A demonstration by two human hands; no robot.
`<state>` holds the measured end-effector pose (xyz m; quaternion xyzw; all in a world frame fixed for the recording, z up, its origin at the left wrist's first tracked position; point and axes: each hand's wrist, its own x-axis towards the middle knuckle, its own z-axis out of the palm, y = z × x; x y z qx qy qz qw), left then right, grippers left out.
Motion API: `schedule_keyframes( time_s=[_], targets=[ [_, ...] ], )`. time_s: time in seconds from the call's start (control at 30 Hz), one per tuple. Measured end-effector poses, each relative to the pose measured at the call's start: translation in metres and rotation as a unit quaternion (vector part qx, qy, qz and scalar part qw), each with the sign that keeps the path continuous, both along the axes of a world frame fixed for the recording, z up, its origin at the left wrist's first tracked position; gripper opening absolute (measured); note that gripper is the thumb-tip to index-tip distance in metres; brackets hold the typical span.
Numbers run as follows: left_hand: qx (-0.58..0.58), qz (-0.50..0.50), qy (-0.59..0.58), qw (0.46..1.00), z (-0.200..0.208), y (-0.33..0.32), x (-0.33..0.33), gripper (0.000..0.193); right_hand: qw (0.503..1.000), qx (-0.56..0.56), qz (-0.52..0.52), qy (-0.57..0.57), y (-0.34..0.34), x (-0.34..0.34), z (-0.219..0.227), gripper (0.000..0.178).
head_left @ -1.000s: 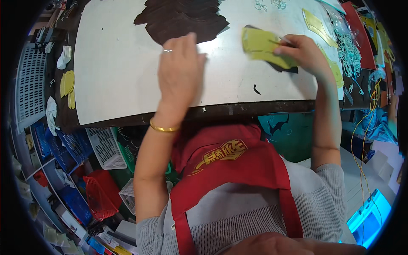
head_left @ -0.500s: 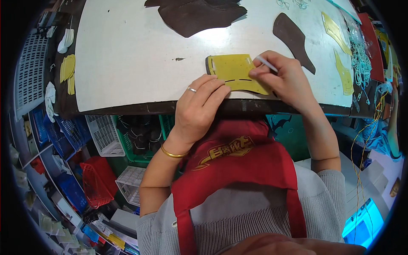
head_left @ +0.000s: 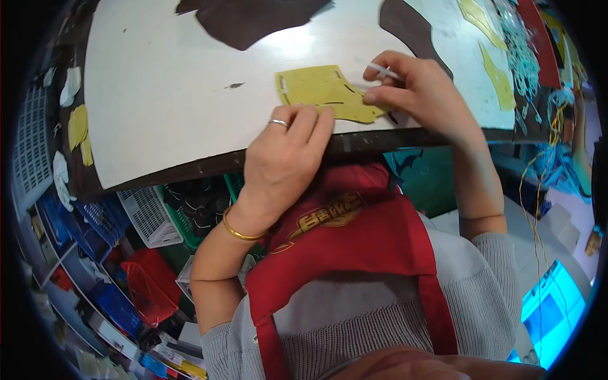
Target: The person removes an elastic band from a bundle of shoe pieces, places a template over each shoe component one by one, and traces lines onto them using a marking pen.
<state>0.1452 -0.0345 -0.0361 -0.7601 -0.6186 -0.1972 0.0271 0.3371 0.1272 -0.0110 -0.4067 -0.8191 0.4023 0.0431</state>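
A yellow pattern template (head_left: 313, 88) with several dark slits lies by the table's near edge, slightly tilted. My left hand (head_left: 285, 145), with a ring and a gold bangle, has its fingers bent together over the template's near left edge; its thumb is hidden. My right hand (head_left: 424, 95) is closed round a slim white pen (head_left: 385, 71), and its thumb and fingertips are near the template's right side. A small dark brown sliver (head_left: 392, 118) shows below my right hand; whether it is a piece from under the template, I cannot tell.
Dark brown leather pieces (head_left: 250, 22) lie at the far side, another brown piece (head_left: 408, 25) further right. Yellow templates (head_left: 497, 79) and tangled pale cords (head_left: 522, 60) sit at the right edge. Below the table are a white crate (head_left: 150, 215) and a red basket (head_left: 149, 285).
The view has turned, shifting the table leftward and up. The dark piece that showed along the template's left edge no longer shows there. My right hand has shifted a little off the template's right side.
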Motion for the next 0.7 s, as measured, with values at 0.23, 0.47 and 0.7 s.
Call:
schedule_keyframes(
  time_s=[0.23,0.47,0.7],
  targets=[
    [-0.007,-0.021,0.075,0.997,-0.001,0.007,0.009,0.047,0.998,0.033,-0.053,0.027,-0.018,0.025,-0.006,0.028],
    [-0.017,-0.021,0.079,0.996,-0.003,0.004,0.034,0.043,0.969,0.232,-0.049,0.072,0.004,0.034,-0.003,0.021],
    [0.032,0.016,0.040,0.999,-0.019,-0.002,0.051,0.040,0.967,0.142,0.166,0.128,-0.002,-0.042,0.012,0.026]
  ],
)
